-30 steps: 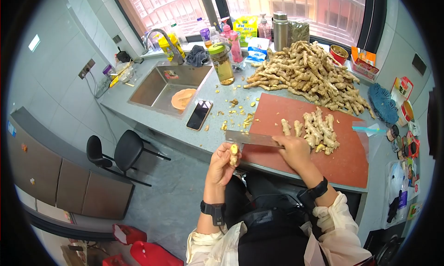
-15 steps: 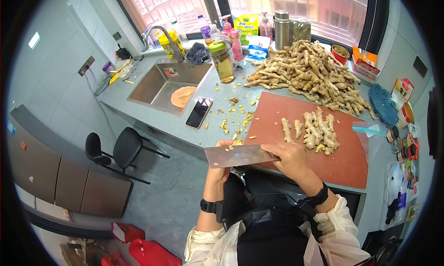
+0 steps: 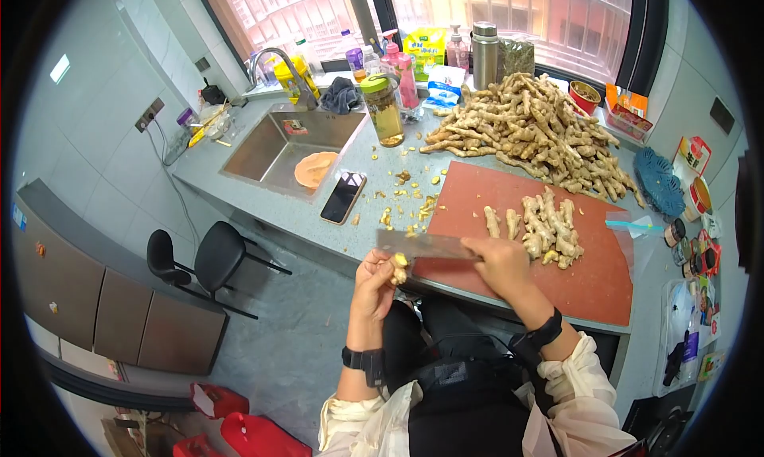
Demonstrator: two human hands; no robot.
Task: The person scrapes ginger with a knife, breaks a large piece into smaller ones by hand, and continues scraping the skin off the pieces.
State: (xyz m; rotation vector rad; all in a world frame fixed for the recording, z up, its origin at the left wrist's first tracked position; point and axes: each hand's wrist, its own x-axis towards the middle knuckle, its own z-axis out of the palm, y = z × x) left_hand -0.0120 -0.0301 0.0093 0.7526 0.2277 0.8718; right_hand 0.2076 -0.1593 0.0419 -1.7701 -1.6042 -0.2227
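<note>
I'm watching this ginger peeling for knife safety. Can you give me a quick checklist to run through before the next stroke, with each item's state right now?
1. Right hand has a full grip on the cleaver: ok, fingers closed round the handle end.
2. Left hand holds the ginger piece firmly: ok, fingers wrapped round it.
3. Left fingertips out of the blade's path: cannot tell, the blade sits just above them.
4. Work held over the red cutting board: not ok, the piece is off the counter edge, over the lap.
5. Phone away from the blade: ok, it lies near the sink.
</note>
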